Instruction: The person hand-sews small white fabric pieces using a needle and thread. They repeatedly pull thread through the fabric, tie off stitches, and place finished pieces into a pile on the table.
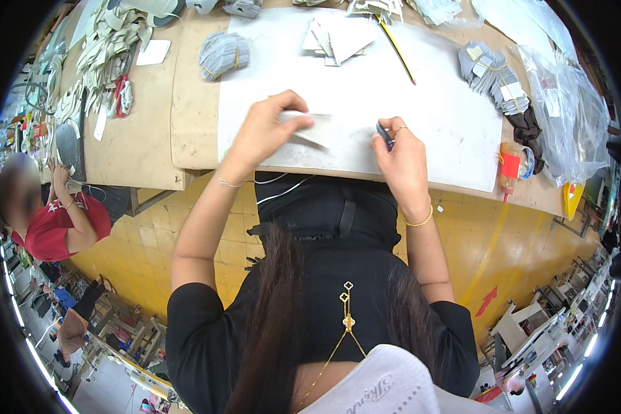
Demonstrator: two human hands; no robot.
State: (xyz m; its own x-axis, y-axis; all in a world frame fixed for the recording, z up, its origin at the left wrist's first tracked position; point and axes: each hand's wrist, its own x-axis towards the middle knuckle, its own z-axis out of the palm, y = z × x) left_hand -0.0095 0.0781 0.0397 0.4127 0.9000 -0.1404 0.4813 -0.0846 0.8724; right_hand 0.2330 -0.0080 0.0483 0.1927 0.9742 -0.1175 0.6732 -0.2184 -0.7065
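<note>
Above the white sheet (269, 90) on the table, my left hand (272, 127) pinches a thin, pale flat piece (314, 141) that is blurred by motion. My right hand (401, 152), level with it on the right, is closed around a small dark tool (385, 136). Most of that tool is hidden by the fingers, so its kind cannot be made out. Farther back lies a loose stack of white and grey flat pieces (341, 38). A yellow-and-black pencil (397, 52) rests to the right of that stack.
Tied bundles of grey pieces lie at the left (224, 55) and right (493, 76). A red-labelled bottle (509, 165) and clear plastic bags (566, 110) are at the right end. Strap-like beige pieces (114, 48) heap at far left. A person in red (76, 224) is off to the left.
</note>
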